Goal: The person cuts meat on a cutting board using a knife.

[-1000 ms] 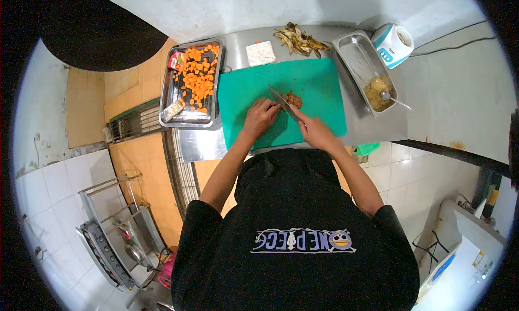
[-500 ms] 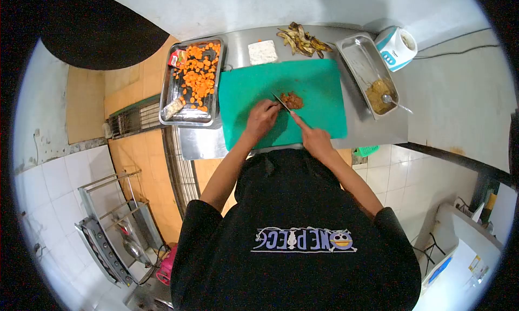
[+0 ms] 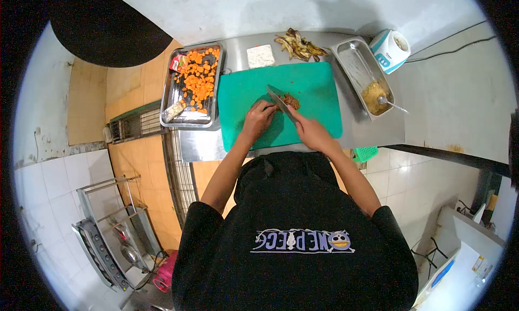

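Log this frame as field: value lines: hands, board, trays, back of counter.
left hand: at green board, fingertips close to knife blade, grip unclear
right hand: holding knife
board: brown chopped pile beside blade
left tray: orange slices, red packet, pale item
right tray: yellowish mash, spoon
back of counter: white block, peel-like strips

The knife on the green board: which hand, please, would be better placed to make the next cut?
Probably the right hand: it grips the knife by the handle, beside the chopped food. The left hand, curled close to the knife over the board, seems better placed for steadying.
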A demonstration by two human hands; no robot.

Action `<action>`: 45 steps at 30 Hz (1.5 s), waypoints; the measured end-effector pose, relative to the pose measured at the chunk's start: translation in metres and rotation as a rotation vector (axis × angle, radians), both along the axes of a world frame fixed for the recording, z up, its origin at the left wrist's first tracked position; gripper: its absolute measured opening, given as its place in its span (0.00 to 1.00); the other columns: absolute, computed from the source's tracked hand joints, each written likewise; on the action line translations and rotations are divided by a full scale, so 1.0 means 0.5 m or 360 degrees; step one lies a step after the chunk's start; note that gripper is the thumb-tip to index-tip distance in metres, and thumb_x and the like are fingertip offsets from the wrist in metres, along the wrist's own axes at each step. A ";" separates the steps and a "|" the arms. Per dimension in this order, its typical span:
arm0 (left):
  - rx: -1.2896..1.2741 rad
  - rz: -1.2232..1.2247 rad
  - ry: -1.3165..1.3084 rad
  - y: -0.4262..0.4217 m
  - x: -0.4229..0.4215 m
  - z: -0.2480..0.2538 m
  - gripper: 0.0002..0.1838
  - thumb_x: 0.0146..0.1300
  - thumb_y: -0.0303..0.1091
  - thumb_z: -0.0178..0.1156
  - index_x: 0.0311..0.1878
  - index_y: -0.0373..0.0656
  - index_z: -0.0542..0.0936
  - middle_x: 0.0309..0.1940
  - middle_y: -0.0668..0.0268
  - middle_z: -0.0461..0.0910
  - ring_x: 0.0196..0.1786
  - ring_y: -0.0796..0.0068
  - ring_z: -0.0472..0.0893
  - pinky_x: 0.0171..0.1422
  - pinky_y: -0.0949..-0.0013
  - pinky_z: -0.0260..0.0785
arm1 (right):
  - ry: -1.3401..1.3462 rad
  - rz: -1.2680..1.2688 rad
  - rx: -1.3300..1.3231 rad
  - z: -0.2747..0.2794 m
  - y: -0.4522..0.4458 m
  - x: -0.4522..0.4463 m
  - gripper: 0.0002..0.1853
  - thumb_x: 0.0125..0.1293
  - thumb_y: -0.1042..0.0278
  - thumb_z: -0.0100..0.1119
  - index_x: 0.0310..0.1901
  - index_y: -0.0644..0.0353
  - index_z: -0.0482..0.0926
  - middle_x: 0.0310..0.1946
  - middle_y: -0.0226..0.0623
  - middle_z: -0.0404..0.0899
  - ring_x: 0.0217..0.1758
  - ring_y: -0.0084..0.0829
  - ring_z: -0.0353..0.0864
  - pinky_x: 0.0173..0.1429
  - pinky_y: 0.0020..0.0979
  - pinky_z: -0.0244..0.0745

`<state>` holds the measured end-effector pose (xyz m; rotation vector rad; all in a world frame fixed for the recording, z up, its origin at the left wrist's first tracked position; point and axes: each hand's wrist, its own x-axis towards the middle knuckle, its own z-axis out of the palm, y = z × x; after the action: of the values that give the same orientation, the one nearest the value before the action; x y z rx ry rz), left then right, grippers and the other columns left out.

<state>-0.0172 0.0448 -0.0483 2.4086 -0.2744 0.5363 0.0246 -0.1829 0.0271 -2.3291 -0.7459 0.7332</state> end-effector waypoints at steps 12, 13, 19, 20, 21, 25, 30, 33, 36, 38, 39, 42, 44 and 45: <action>-0.0026 0.0080 0.0047 -0.001 -0.005 -0.010 0.12 0.57 0.26 0.71 0.45 0.47 0.88 0.43 0.65 0.85 0.49 0.58 0.85 0.54 0.57 0.80 | -0.0112 -0.0073 -0.0213 -0.029 -0.013 -0.053 0.36 0.77 0.64 0.48 0.82 0.28 0.49 0.26 0.62 0.82 0.30 0.65 0.83 0.40 0.63 0.79; -0.0003 0.0081 0.0049 0.000 -0.005 -0.013 0.12 0.57 0.26 0.71 0.46 0.47 0.88 0.44 0.65 0.85 0.50 0.57 0.85 0.55 0.57 0.80 | -0.0110 -0.0070 -0.0210 -0.032 -0.014 -0.053 0.38 0.77 0.64 0.49 0.82 0.27 0.48 0.25 0.61 0.82 0.29 0.65 0.83 0.39 0.63 0.79; 0.0039 -0.0006 0.0049 0.007 0.002 -0.017 0.14 0.58 0.27 0.71 0.49 0.47 0.87 0.46 0.64 0.85 0.52 0.54 0.84 0.55 0.54 0.80 | -0.0146 -0.0040 -0.0305 -0.060 -0.020 -0.052 0.39 0.75 0.67 0.50 0.82 0.26 0.48 0.25 0.56 0.82 0.28 0.62 0.82 0.37 0.62 0.78; 0.0070 -0.0023 0.0002 0.010 0.003 -0.017 0.14 0.61 0.28 0.70 0.51 0.48 0.87 0.47 0.63 0.85 0.51 0.54 0.84 0.54 0.53 0.79 | -0.0151 -0.0006 -0.0319 -0.069 -0.022 -0.043 0.40 0.76 0.64 0.51 0.83 0.24 0.45 0.26 0.59 0.83 0.29 0.63 0.84 0.37 0.64 0.79; 0.0075 -0.0016 0.0001 0.010 0.006 -0.017 0.14 0.61 0.28 0.70 0.51 0.48 0.87 0.47 0.63 0.85 0.51 0.54 0.84 0.54 0.53 0.79 | -0.0153 0.0000 -0.0314 -0.066 -0.020 -0.032 0.40 0.76 0.64 0.51 0.83 0.24 0.45 0.26 0.59 0.83 0.29 0.63 0.84 0.37 0.64 0.79; 0.0022 0.0033 0.0068 0.007 0.008 -0.024 0.13 0.57 0.26 0.71 0.47 0.46 0.88 0.44 0.65 0.85 0.51 0.54 0.85 0.54 0.56 0.81 | -0.0059 0.0009 -0.0330 -0.040 -0.003 0.008 0.38 0.77 0.64 0.49 0.82 0.24 0.46 0.30 0.58 0.85 0.32 0.62 0.85 0.40 0.62 0.80; -0.0043 0.0016 0.0112 0.005 0.005 -0.013 0.13 0.57 0.27 0.71 0.46 0.48 0.88 0.44 0.66 0.86 0.50 0.54 0.85 0.54 0.57 0.81 | 0.0026 -0.0082 0.0438 -0.052 0.018 0.034 0.34 0.78 0.62 0.47 0.82 0.27 0.51 0.31 0.60 0.84 0.33 0.62 0.84 0.43 0.60 0.80; 0.0113 0.0090 -0.0032 0.003 0.001 -0.021 0.12 0.57 0.27 0.71 0.45 0.48 0.89 0.43 0.66 0.86 0.48 0.55 0.85 0.53 0.56 0.81 | 0.0202 -0.0134 -0.0107 -0.008 0.014 0.011 0.34 0.77 0.63 0.47 0.81 0.29 0.54 0.29 0.61 0.83 0.32 0.63 0.83 0.41 0.61 0.79; -0.0020 0.0070 0.0133 0.001 -0.006 -0.035 0.16 0.59 0.29 0.71 0.52 0.49 0.87 0.49 0.63 0.86 0.54 0.53 0.84 0.60 0.52 0.79 | 0.0050 -0.0095 -0.0170 -0.010 -0.003 -0.022 0.35 0.76 0.64 0.48 0.82 0.31 0.54 0.27 0.60 0.82 0.30 0.62 0.83 0.40 0.61 0.78; -0.0093 0.0040 0.0176 0.003 -0.004 -0.030 0.16 0.60 0.30 0.71 0.52 0.49 0.88 0.49 0.64 0.86 0.55 0.53 0.84 0.60 0.51 0.79 | -0.0041 -0.0124 -0.0184 -0.011 -0.008 -0.037 0.36 0.76 0.68 0.48 0.82 0.28 0.53 0.24 0.55 0.78 0.29 0.59 0.79 0.41 0.57 0.75; -0.0095 0.0041 0.0178 0.004 -0.005 -0.030 0.16 0.60 0.30 0.71 0.52 0.49 0.88 0.49 0.64 0.86 0.55 0.53 0.84 0.60 0.51 0.79 | -0.0039 -0.0123 -0.0186 -0.014 -0.012 -0.044 0.36 0.76 0.68 0.48 0.82 0.28 0.53 0.24 0.55 0.78 0.29 0.59 0.79 0.41 0.57 0.75; -0.0059 0.0047 0.0205 0.005 -0.004 -0.031 0.15 0.60 0.30 0.71 0.51 0.49 0.88 0.49 0.64 0.86 0.55 0.53 0.84 0.60 0.52 0.78 | -0.0180 -0.0062 -0.0255 -0.016 -0.018 -0.058 0.38 0.74 0.69 0.51 0.82 0.30 0.53 0.21 0.53 0.77 0.25 0.58 0.79 0.36 0.58 0.76; 0.0023 0.0042 0.0158 0.007 -0.005 -0.029 0.15 0.60 0.29 0.71 0.51 0.49 0.88 0.49 0.64 0.85 0.56 0.53 0.83 0.59 0.53 0.78 | -0.0323 0.0027 -0.0383 -0.010 -0.014 -0.062 0.41 0.71 0.71 0.53 0.82 0.32 0.52 0.18 0.50 0.77 0.22 0.57 0.79 0.31 0.56 0.75; 0.0022 0.0042 0.0159 0.006 -0.004 -0.020 0.15 0.60 0.29 0.71 0.51 0.49 0.88 0.49 0.64 0.85 0.56 0.53 0.83 0.59 0.53 0.78 | -0.0322 0.0028 -0.0384 -0.013 -0.014 -0.066 0.41 0.71 0.71 0.53 0.82 0.32 0.52 0.18 0.50 0.77 0.22 0.57 0.79 0.31 0.56 0.75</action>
<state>-0.0191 0.0476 -0.0583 2.4467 -0.2038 0.4258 -0.0083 -0.1898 0.0208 -2.6481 -0.8040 0.6308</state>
